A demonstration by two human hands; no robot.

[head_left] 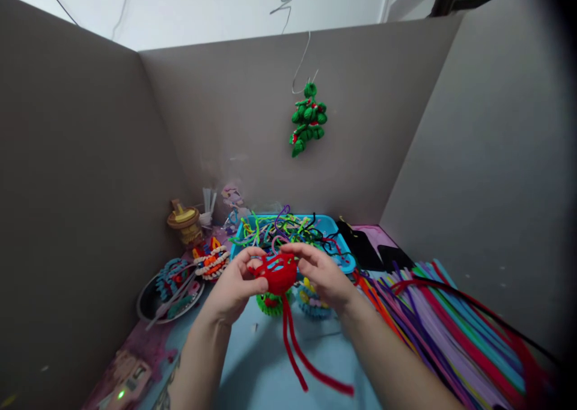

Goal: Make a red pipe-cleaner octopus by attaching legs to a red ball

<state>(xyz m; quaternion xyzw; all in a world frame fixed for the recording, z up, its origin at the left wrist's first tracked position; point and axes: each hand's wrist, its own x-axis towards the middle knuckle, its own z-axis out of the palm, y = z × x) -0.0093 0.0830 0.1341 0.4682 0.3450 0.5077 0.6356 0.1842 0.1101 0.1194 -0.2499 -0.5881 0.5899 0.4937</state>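
A red pipe cleaner piece [280, 278], bent into a rounded openwork shape, is held up over the table between both hands. Two long loose red ends hang from its underside. My left hand [243, 278] pinches its left edge between thumb and fingers. On the other side my right hand [322, 275] has its fingers closed on the upper right edge. Just behind and below are a green fuzzy piece [269, 305] with red in it and a blue and yellow one [312, 299], both partly covered by the hands and the red piece.
Behind the hands, a blue tray [347, 260] holds tangled pipe cleaner scraps. Long colourful pipe cleaners [460, 326] lie at right. On the left stand a metal bowl [146, 305], an orange and white piece [211, 263] and a glue gun [128, 380]. A green ornament [309, 118] hangs on the back panel.
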